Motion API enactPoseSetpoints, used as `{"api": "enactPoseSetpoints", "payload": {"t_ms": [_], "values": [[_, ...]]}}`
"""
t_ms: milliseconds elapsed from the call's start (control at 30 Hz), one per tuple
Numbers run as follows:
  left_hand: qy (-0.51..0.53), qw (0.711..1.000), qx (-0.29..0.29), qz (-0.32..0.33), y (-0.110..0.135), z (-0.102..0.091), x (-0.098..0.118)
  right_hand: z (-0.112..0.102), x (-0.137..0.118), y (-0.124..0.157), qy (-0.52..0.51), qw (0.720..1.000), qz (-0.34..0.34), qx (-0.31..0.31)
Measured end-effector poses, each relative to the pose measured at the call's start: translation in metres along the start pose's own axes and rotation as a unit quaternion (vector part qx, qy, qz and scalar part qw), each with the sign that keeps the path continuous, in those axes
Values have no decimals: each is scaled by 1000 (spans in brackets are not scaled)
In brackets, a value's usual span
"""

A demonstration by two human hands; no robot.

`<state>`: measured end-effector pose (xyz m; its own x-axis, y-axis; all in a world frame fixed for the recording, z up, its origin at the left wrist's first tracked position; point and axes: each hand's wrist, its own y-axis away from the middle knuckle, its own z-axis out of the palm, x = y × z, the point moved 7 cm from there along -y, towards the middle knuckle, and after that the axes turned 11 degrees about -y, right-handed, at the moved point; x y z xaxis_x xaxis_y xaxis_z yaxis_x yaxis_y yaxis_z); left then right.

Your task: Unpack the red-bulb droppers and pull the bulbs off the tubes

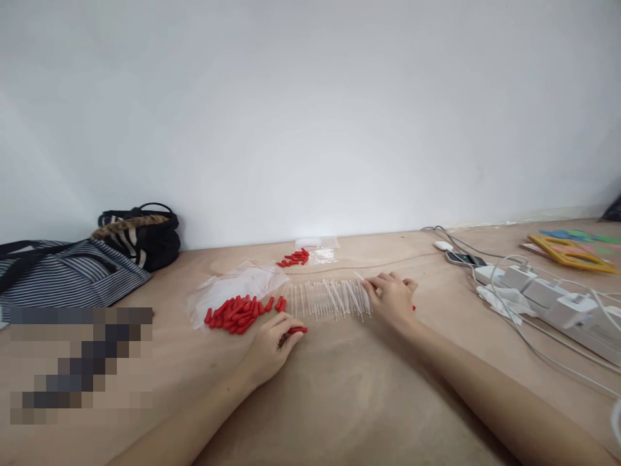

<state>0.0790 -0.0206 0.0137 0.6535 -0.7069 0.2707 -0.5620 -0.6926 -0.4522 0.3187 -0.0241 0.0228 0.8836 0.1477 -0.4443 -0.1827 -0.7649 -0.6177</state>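
Observation:
My left hand (272,349) is closed around a red rubber bulb (297,330), whose narrow end sticks out past the fingertips. A pile of similar red bulbs (237,313) lies just beyond it, partly on a clear plastic bag (242,283). Thin clear tubes (334,298), like dropper tubes, lie side by side in a row between my hands. At the row's right end, my right hand (392,299) has its fingers pinched on a thin clear tube (359,276), its tip pointing up and left. A bit of red shows at that hand's right edge.
Near the wall, several red bulbs (294,258) lie by a small clear bag (322,250). On the right are a power strip with white chargers (548,298), loose cables and a yellow frame (572,252). Striped (72,272) and black (152,239) bags stand left. Pixelation covers something front left.

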Motion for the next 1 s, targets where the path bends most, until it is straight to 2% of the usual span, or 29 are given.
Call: {"api": "enactPoseSetpoints", "payload": {"t_ms": [100, 200, 400, 600, 633, 700, 767, 833, 900, 1000], "values": [[-4, 1000, 1, 10, -2, 1, 4, 14, 18, -17, 80, 989, 100, -76], [-8, 1000, 7, 17, -2, 1, 5, 32, 21, -22, 114, 976, 128, -135], [-5, 1000, 12, 18, -1, 3, 2, 49, 17, -18, 109, 973, 135, -154], [-2, 1000, 26, -4, 1, 5, -5, 38, 10, -17, 68, 979, 132, -140], [4, 1000, 28, -12, 1, 5, -7, 36, 4, -15, 40, 984, 111, -133], [18, 999, 24, -23, 2, 7, -8, 32, -19, -8, -43, 991, 21, -123], [32, 999, 23, -26, 1, 7, -8, 31, -48, 5, -119, 980, -103, -125], [44, 998, 32, -20, 1, 5, -6, 35, -72, 21, -148, 960, -194, -137], [53, 998, 41, -8, 1, 3, -4, 40, -89, 34, -159, 946, -246, -141], [63, 997, 42, 7, 1, 2, 1, 48, -101, 45, -154, 936, -284, -141]]}}
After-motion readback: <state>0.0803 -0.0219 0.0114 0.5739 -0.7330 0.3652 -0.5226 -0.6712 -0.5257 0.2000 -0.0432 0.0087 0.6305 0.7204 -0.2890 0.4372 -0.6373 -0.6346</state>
